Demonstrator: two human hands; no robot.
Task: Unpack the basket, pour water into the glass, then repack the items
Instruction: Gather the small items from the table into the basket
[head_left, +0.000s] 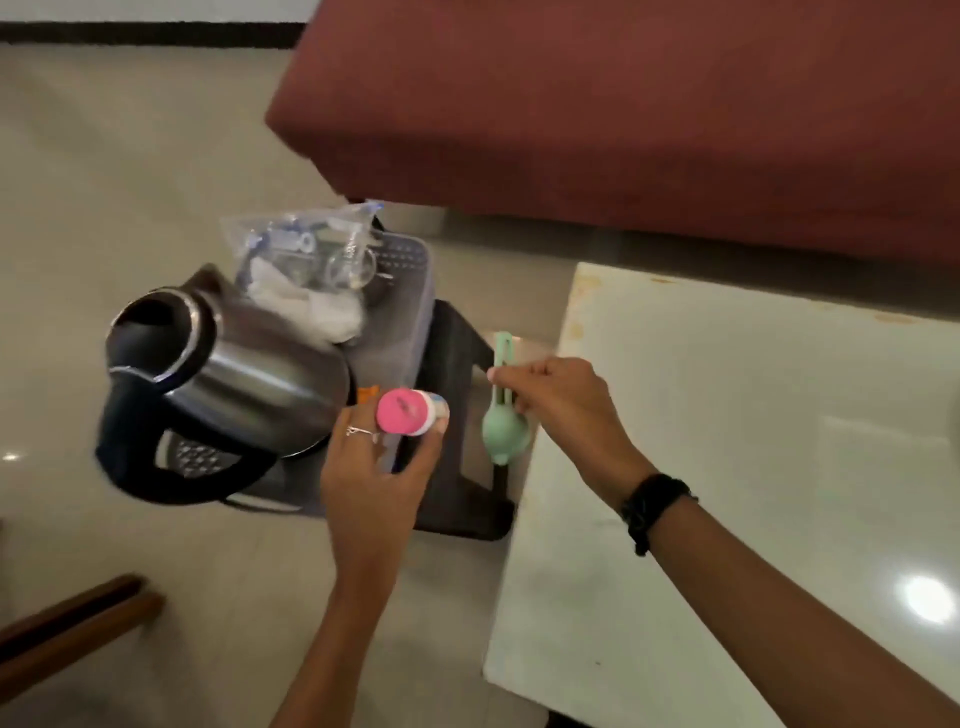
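Head view: left hand (382, 470) grasps pink-capped plastic bottle (410, 413) over grey plastic basket (410, 291); right hand (563, 402) pinches mint-green silicone tool (504, 434), probably tongs. Steel kettle (223, 374) tilted in basket: heavy, slippery, take by black handle.

Dim indoor light, soft motion blur throughout; lamp glare on the white table (779, 415) and floor

No text, label or number is legible on anything
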